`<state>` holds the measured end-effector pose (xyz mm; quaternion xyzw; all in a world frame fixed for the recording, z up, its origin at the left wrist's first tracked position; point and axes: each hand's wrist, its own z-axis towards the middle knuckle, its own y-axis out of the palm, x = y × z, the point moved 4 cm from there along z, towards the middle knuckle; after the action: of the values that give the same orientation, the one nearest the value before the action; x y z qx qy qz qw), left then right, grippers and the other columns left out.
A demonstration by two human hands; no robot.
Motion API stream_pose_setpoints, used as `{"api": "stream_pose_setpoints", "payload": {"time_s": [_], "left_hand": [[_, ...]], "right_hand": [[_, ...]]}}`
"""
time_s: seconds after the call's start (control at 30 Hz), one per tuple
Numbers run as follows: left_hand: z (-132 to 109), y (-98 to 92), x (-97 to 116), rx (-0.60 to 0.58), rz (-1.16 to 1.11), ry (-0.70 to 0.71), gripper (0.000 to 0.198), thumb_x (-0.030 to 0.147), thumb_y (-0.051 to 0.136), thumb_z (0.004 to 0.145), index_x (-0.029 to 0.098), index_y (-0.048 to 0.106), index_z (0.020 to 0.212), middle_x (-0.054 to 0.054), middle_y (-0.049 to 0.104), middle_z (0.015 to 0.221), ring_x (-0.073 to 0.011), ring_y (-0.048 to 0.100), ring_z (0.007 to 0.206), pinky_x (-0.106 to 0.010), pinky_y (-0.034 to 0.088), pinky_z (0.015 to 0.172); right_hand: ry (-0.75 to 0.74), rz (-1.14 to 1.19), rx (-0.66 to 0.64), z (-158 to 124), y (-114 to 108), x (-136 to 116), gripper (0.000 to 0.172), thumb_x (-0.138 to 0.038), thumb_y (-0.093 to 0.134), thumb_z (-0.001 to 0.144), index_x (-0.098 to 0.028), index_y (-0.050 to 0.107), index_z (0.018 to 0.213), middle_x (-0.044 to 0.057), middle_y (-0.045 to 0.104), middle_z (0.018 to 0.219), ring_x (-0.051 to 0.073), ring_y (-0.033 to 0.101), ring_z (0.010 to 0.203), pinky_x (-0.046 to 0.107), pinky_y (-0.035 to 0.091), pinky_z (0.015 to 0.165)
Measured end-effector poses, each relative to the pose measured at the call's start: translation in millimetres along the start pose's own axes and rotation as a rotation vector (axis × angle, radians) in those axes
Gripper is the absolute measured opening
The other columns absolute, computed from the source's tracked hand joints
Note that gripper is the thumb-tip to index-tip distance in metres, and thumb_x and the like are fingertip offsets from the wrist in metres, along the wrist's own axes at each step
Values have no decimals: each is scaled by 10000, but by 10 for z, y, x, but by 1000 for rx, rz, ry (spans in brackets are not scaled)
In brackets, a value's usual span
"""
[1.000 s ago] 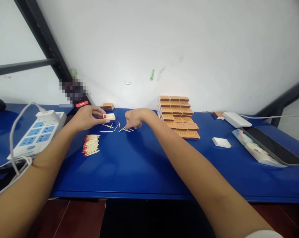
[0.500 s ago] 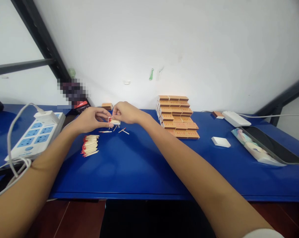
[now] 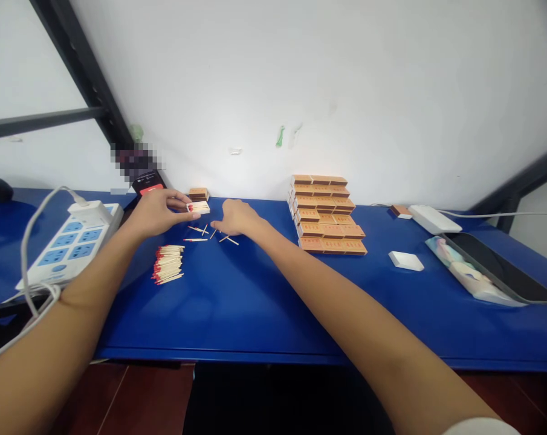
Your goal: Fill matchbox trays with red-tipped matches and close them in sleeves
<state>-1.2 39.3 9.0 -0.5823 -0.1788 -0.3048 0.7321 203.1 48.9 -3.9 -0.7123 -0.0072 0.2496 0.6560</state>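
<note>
Now your left hand holds a small white cardboard tray with red-headed matches inside.
Your left thumb and fingers are closed on its end; your right hand, half curled, is low beside loose wooden matches on the blue table, and I cannot tell whether it pinches one. Nearer to you lies a neat matchstick pile.

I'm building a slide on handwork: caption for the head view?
Left hand holds a white matchbox tray; right hand at scattered matches on a blue table.
</note>
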Motion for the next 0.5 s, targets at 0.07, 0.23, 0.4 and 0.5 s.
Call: {"api": "stream_pose_setpoints", "payload": {"time_s": [0.07, 0.23, 0.4, 0.5], "left_hand": [[2, 14, -1, -9, 9, 3, 541, 624, 915, 613, 234, 745, 947, -80, 827, 964, -338, 781, 1003, -404, 571, 891], [2, 21, 6, -11, 9, -7, 539, 619, 915, 603, 239, 743, 944, -76, 831, 975, -339, 778, 1013, -394, 574, 872], [0, 20, -4, -24, -3, -14, 550, 623, 917, 585, 235, 730, 926, -83, 829, 974, -337, 780, 986, -398, 579, 866], [2, 23, -8, -24, 4, -5, 541, 626, 916, 593, 236, 730, 918, -82, 831, 976, -340, 779, 993, -396, 576, 861]], "right_hand": [[31, -8, -14, -28, 49, -23, 444, -531, 723, 934, -152, 736, 1165, 207, 759, 1251, 318, 743, 1129, 344, 573, 847], [46, -23, -46, -53, 63, -66, 516, -603, 814, 846, -169, 752, 1119, 187, 778, 1208, 297, 758, 1099, 323, 585, 859], [83, -51, -47, -40, 36, -67, 507, -513, 869, 828, -167, 746, 1178, 196, 775, 1226, 298, 757, 1126, 336, 588, 888], [88, -61, -17, -32, 34, -45, 500, -503, 838, 868, -170, 732, 1225, 205, 755, 1281, 302, 743, 1168, 350, 585, 915]]}}
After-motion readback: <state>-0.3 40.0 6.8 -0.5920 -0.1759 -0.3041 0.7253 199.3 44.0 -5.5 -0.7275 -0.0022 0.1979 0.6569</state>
